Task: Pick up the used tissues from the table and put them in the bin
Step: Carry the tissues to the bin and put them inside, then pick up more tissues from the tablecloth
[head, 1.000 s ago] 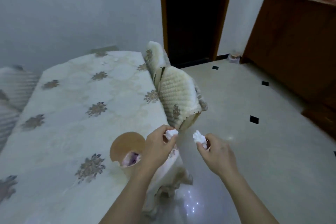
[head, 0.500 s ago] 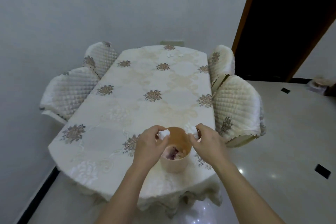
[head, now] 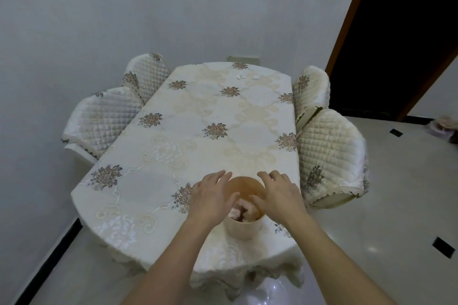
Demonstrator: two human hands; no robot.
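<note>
Tablecloth [head: 198, 116] bears bin [head: 244, 230] near quilted chair [head: 329, 156]; left hand [head: 210, 198], right hand [head: 277, 195] both released.

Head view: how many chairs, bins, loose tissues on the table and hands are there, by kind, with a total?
Cream quilted chairs: 4
Round beige plastic bin: 1
Small crumpled white tissues at the far end of the cloth-covered table: 2
Bare hands, left hand and right hand: 2
Total: 9

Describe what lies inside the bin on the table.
Crumpled whitish-pink tissues lie inside the bin. The left hand and right hand cover parts of its opening; its bottom is hidden.
</note>
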